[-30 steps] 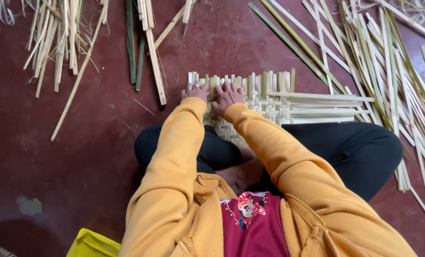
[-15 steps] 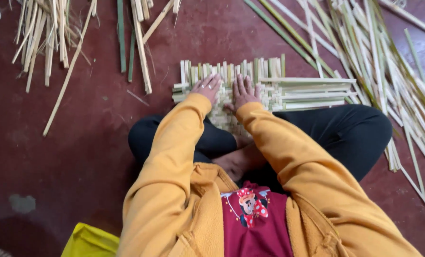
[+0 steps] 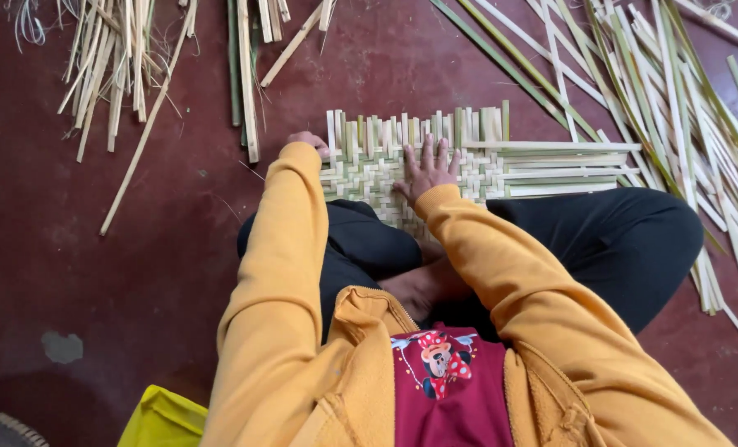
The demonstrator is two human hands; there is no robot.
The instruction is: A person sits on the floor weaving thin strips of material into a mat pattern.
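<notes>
Loose bamboo strips (image 3: 683, 124), stick bundle (image 3: 112, 66), yellow container (image 3: 162, 418), red floor (image 3: 79, 273).

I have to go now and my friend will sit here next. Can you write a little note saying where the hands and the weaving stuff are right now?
Left hand: curled at the woven mat's left edge.
Right hand: flat, fingers spread, pressing on the woven mat.
Mat lies on the red floor before the crossed legs.
Done: a woven patch, with long strip ends sticking out rightward.
Left: those loose ends are unwoven; spare strips lie far right, more top left.
</notes>
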